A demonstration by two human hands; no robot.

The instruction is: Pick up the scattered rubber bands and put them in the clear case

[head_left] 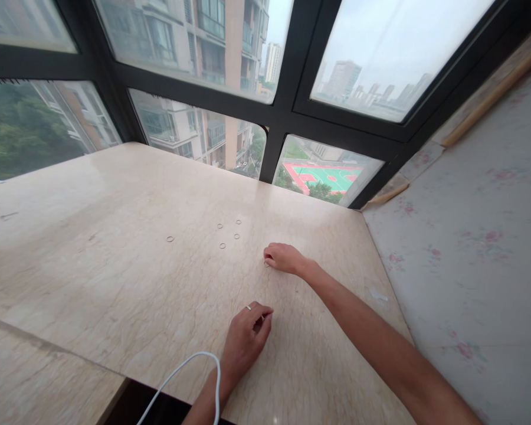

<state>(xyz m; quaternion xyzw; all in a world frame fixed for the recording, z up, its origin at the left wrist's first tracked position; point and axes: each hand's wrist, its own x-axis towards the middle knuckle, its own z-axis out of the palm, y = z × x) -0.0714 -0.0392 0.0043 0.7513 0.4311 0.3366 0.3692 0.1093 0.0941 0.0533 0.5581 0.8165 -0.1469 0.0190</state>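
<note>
My right hand (285,258) rests low over the stone ledge, fingers closed, with a thin ring (266,265) at its fingertips. Whether that ring is gripped or only touched is hard to see. Closer to me, my left hand (246,339) is curled with thumb and forefinger together; anything pinched there is too small to make out. It wears a finger ring (248,307). To the left of my right hand, several thin rings lie flat and apart, among them a near ring (222,246) and a far ring (238,222). Farther left lies a lone ring (170,239).
A white cable (197,355) loops over my left forearm. The pale marble ledge (115,271) meets dark window frames (203,115) at the back and a flowered wall (473,254) on the right. A dark gap (146,401) opens at the near edge.
</note>
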